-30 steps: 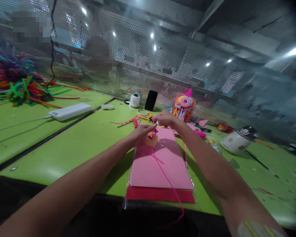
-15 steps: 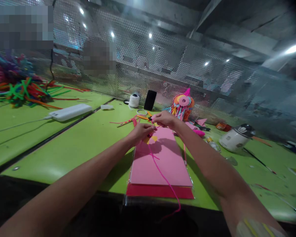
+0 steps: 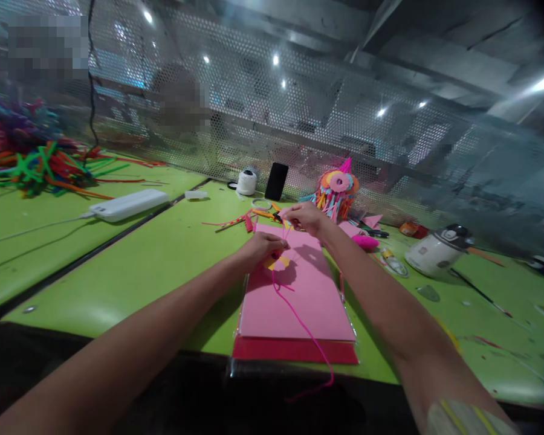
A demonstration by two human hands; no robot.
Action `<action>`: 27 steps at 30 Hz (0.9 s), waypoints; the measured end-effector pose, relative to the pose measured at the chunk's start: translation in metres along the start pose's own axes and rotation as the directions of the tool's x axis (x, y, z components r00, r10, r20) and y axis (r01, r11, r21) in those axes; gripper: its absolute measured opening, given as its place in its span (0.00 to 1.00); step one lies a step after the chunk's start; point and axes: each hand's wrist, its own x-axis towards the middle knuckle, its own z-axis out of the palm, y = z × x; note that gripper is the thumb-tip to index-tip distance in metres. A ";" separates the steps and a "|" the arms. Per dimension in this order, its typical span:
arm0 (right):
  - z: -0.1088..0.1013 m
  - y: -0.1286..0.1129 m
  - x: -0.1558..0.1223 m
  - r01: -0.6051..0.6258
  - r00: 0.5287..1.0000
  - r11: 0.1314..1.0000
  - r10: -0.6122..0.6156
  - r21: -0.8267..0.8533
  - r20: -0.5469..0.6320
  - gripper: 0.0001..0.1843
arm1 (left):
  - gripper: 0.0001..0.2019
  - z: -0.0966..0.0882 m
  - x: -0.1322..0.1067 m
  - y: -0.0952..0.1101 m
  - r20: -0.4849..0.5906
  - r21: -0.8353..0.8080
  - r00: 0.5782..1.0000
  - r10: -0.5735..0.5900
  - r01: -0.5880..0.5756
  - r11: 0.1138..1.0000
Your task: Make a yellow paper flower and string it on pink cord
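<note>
My left hand (image 3: 263,246) is closed in a pinch on a small yellow paper piece (image 3: 276,262) with a pink string (image 3: 306,329) running through it. The string trails down over a stack of pink foam sheets (image 3: 294,302) and off the table's front edge. My right hand (image 3: 303,217) is closed just beyond, pinching the upper end of the same string above the sheets. Both hands hover over the far end of the stack.
A green table (image 3: 140,266) carries a white power strip (image 3: 129,204), a black phone (image 3: 277,181), a white spool (image 3: 247,182), a colourful paper ornament (image 3: 336,190), a white pot (image 3: 435,254) and a pile of coloured strips (image 3: 36,157). A perforated metal screen (image 3: 299,109) stands behind.
My right hand has lifted slightly up and away from the left, drawing the string taut. The left hand has stayed low on the yellow piece.
</note>
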 end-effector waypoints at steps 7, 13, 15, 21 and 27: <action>-0.003 0.013 0.001 0.043 0.990 0.993 -0.027 0.114 -0.137 0.01 | 0.09 0.007 -0.005 0.007 -0.088 -0.040 0.996 -0.021 0.018 0.999; -0.005 0.009 -0.004 -0.006 0.997 0.989 0.018 0.150 -0.078 0.03 | 0.07 0.009 -0.008 0.009 -0.119 -0.073 0.992 -0.048 0.040 0.997; -0.008 0.012 -0.007 -0.038 0.996 0.988 0.049 0.150 -0.068 0.09 | 0.07 0.007 -0.008 0.010 -0.145 -0.100 0.988 -0.043 0.029 0.995; -0.012 0.035 -0.036 -0.041 0.983 0.992 0.061 0.117 -0.173 0.04 | 0.07 -0.007 0.001 0.016 -0.283 -0.243 0.959 0.006 -0.078 0.967; 0.030 0.040 -0.087 -0.112 0.986 0.967 0.080 0.227 0.144 0.16 | 0.05 -0.011 0.006 0.016 -0.389 -0.329 0.919 0.057 -0.196 0.924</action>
